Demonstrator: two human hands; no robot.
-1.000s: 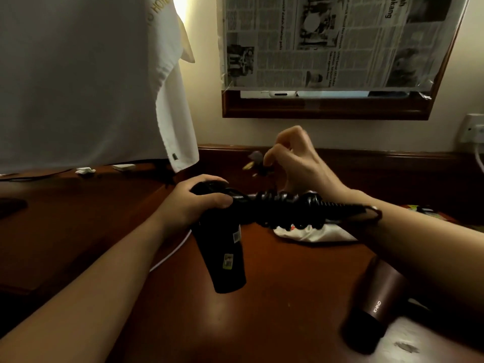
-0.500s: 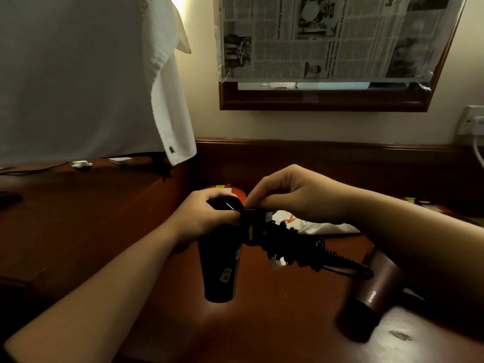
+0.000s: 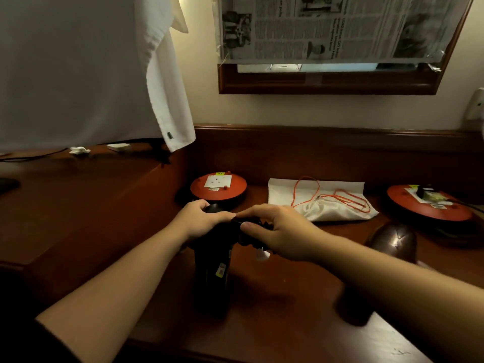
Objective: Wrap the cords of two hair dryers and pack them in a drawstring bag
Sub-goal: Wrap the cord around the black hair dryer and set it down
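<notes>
Wooden desk [image 3: 288, 297]: left hand [image 3: 201, 222] and right hand [image 3: 280, 231] both grip black dryer [image 3: 210, 273] mid-surface.

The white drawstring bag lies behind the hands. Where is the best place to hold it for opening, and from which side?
Probably the gathered mouth of the drawstring bag, where the orange cords come out. It lies flat with the mouth toward the middle, so come from above; the right hand is nearer. Pinch the cloth, not the loose cords.
</notes>
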